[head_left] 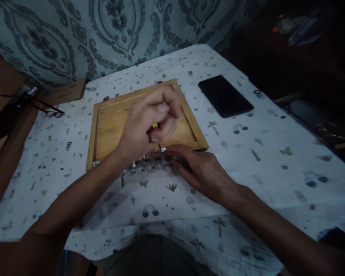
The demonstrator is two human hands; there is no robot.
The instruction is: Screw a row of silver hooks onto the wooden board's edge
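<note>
My left hand [152,122] is closed around a screwdriver [155,125]. A bit of its yellow handle shows between the fingers, and its thin shaft points down at the near edge of a wooden panel [117,124] with a raised frame. Along that edge runs a metal hook rack [143,165] with several shiny hooks. My right hand [199,170] comes in from the right, its fingertips pinching the rack's right end beside the shaft. The left hand hides the panel's middle, and the exact contact at the screwdriver's tip is too small to tell.
A black tablet or large phone [224,96] lies right of the panel on the patterned tablecloth [264,165]. Glasses [54,114] and a piece of cardboard [67,92] are at the far left. A patterned curtain or wall covering [117,30] rises behind the table.
</note>
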